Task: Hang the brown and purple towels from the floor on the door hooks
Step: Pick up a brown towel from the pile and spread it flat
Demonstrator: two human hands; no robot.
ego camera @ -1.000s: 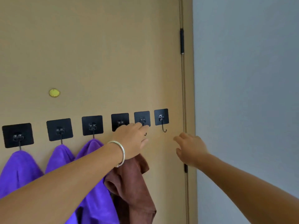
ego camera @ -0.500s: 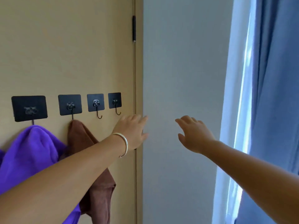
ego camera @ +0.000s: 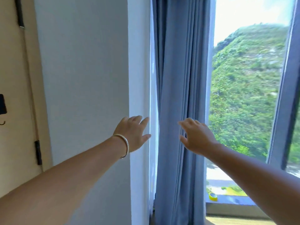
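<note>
Both hands out, empty, fingers spread.
L hand [ego camera: 133, 133] w/ bracelet [ego camera: 124, 144] before grey wall [ego camera: 84, 78]; R hand [ego camera: 197, 137] before blue curtain [ego camera: 178, 62]; door hook [ego camera: 2, 111] at far left edge.

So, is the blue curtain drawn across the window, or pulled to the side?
Pulled to the side. The blue curtain hangs gathered in folds by the wall, and the window beside it shows the green hillside uncovered.

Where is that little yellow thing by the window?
In the head view, the yellow object sits low right on the windowsill, just right of the blue curtain.
</note>
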